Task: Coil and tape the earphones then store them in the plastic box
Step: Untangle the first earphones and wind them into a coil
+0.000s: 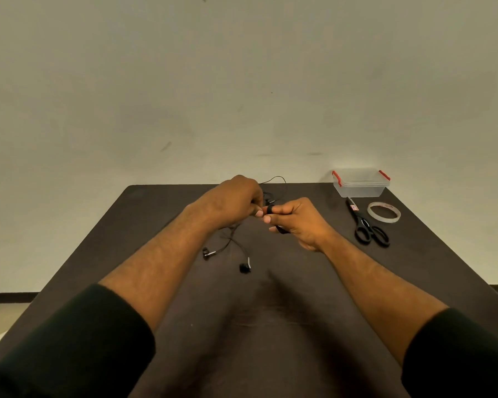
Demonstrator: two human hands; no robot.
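Black earphone cable [230, 239] winds round the right hand [296, 222] fingers; left hand [236, 201] grip pinches it. Best keep loops snug and even.

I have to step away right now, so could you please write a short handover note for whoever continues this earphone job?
Left hand: raised over the table, pinching the earphones cable.
Right hand: gripping the cable, which is wound round a fingertip.
Both earbuds and loose cable lie on the table below the left hand.
At the far right: plastic box with its lid on, scissors in front of it, tape roll beside them.
Done: coiling barely begun.
Left: finish the coil, cut tape and wrap it, open the box, store the earphones.
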